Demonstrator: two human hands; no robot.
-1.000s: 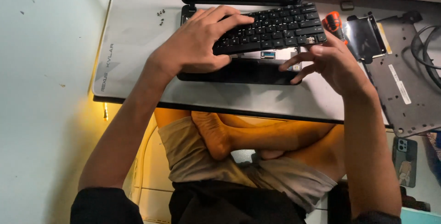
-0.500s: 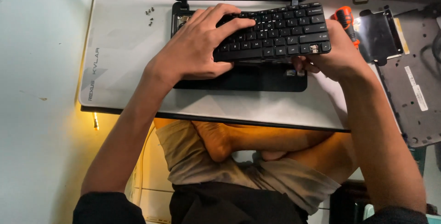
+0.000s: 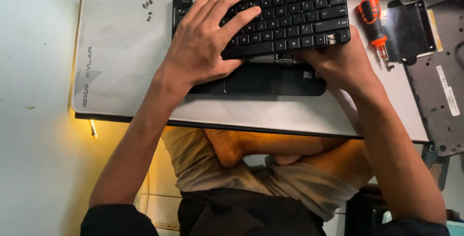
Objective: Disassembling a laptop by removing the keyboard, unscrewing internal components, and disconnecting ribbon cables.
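Observation:
A small black laptop [image 3: 270, 82] lies open on a grey desk mat [image 3: 121, 66]. Its black keyboard panel [image 3: 299, 16] is loose and lifted at the near edge. My left hand [image 3: 205, 47] lies flat on the keyboard's left part, fingers spread over the keys. My right hand [image 3: 338, 62] grips the keyboard's near right edge, its fingers hidden under the panel. The gap under the panel shows silver metal by the palm rest.
An orange and black screwdriver [image 3: 373, 22] lies right of the laptop, next to a dark metal bracket [image 3: 408, 30] and a grey bottom cover [image 3: 442, 95]. Several tiny screws [image 3: 147, 9] sit at the mat's far left. My crossed legs are below the desk edge.
The keyboard panel has been pushed back toward the screen and lowered nearer the laptop body. My right hand moved in from the right and closed under its near edge.

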